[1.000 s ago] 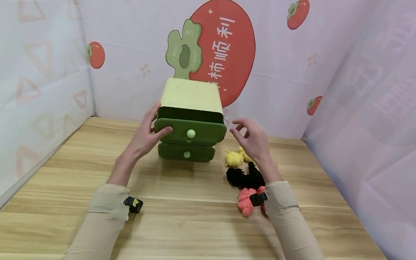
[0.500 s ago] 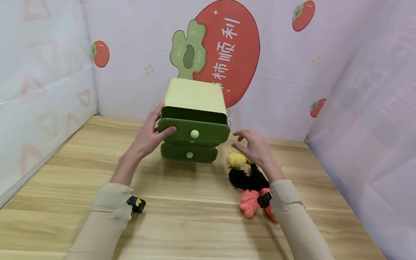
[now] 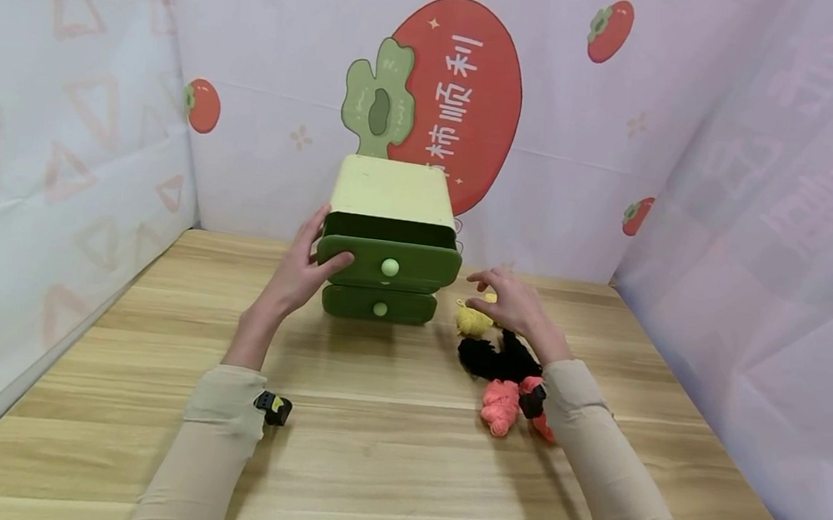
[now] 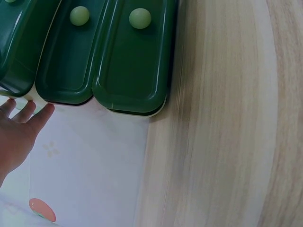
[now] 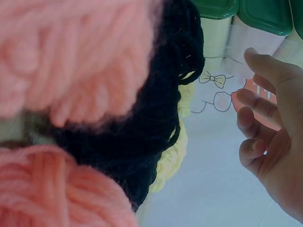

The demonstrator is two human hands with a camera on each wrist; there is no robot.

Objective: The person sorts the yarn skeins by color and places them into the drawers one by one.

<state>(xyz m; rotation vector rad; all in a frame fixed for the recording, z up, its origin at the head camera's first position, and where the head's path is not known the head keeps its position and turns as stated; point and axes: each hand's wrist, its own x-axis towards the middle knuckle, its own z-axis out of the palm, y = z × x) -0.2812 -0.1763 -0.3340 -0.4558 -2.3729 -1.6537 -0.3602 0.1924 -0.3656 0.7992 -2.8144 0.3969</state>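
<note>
A small drawer cabinet (image 3: 393, 189) with a cream top and dark green drawer fronts stands at the back of the table. Its top drawer (image 3: 423, 266) is pulled out, showing a dark gap above the front. My left hand (image 3: 293, 275) rests along the cabinet's left side, thumb across the drawer front's left end; in the left wrist view its straight fingers (image 4: 40, 118) touch the cabinet's edge. To the right, my right hand (image 3: 514, 303) hovers with loosely bent fingers, holding nothing. Just below it lies yellow yarn (image 3: 472, 321), with black yarn (image 3: 486, 359) and pink yarn (image 3: 499, 406) nearer me.
The lower drawer (image 3: 345, 302) looks pushed in, with a round pale green knob (image 3: 379, 309). A printed cloth (image 3: 549, 139) hangs behind the wooden table (image 3: 367, 464), and more cloth walls close off both sides.
My right hand has lowered slightly toward the yellow yarn. The left hand stays at the cabinet, and the whole view has shifted a little.
</note>
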